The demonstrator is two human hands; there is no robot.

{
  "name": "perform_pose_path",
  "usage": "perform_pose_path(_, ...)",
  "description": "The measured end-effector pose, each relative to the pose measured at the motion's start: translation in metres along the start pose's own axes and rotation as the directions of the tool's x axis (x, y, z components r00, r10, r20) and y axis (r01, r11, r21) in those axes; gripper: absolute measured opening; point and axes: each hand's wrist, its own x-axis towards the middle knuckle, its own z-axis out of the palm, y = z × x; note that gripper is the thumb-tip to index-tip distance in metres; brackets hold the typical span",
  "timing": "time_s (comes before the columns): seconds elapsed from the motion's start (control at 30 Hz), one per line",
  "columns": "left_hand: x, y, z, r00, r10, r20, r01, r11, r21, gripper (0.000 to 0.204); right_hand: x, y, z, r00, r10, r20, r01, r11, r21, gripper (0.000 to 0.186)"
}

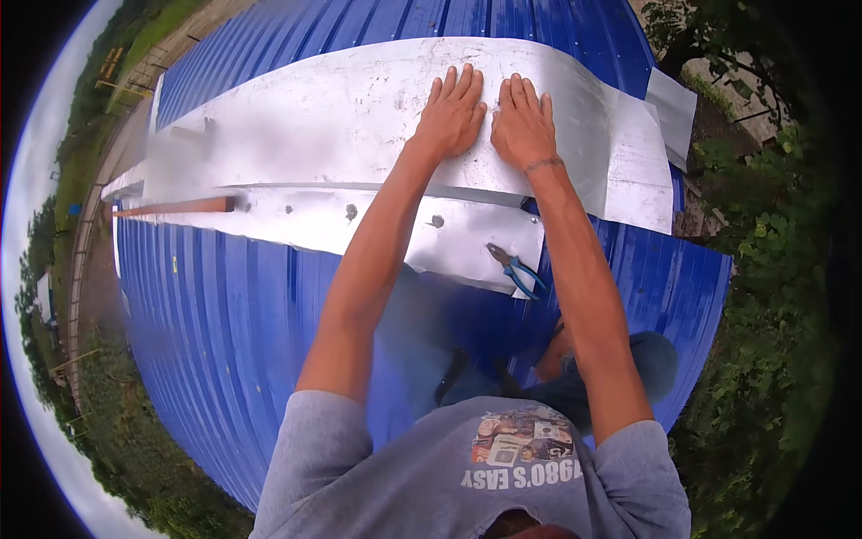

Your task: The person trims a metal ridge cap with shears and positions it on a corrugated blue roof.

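My left hand (pixel 452 112) lies flat on a bare silver metal sheet (pixel 332 117), fingers stretched out over it. Close beside it, my right hand (pixel 523 126) presses on the same sheet, palm down with its fingers extended. The sheet is curved and scuffed, and its right part bends downward over another silver piece (pixel 639 162). Below the sheet's near edge runs a silver strip (pixel 305 220) with several dark spots along it. A pair of pliers (pixel 515 269) with blue handles rests at the right end of this strip, apart from both hands.
Blue corrugated roofing (pixel 224 305) slopes away on both sides of the silver ridge. A reddish-brown wooden bar (pixel 180 207) lies at the left. My bent legs rest on the near slope. Trees (pixel 763 296) stand beyond the right edge; a fence (pixel 81 269) runs at the left.
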Motion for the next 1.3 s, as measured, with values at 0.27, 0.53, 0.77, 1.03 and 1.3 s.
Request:
perform_pose_path(0.27, -0.003, -0.004, 0.007, 0.992, 0.025, -0.122, -0.018, 0.998, 0.055, 0.053, -0.01, -0.011, -0.011, 0.989, 0.087, 0.12, -0.085, 0.996, -0.022, 0.062)
perform_pose_path(0.53, -0.007, 0.009, -0.003, 1.0, -0.015, 0.01, 0.014, 0.995, 0.101, 0.046, -0.031, -0.009, -0.052, 0.985, 0.1, 0.138, -0.111, 0.99, 0.081, 0.047)
perform_pose_path(0.77, 0.0, 0.014, 0.007, 0.999, 0.018, -0.046, -0.006, 0.968, 0.252, 0.048, -0.086, 0.036, -0.081, 0.931, 0.364, -0.004, -0.35, 0.9, 0.26, 0.04)
perform_pose_path(1.03, 0.007, 0.065, -0.023, 0.973, 0.018, 0.231, -0.073, 0.971, 0.23, 0.051, -0.086, 0.173, -0.074, 0.828, 0.524, -0.198, -0.554, 0.82, -0.147, 0.052)
perform_pose_path(1.3, 0.004, 0.086, -0.018, 0.98, -0.035, 0.198, -0.009, 0.976, 0.217, 0.065, -0.07, 0.196, -0.013, 0.62, 0.764, 0.18, -0.753, 0.643, -0.139, 0.07)
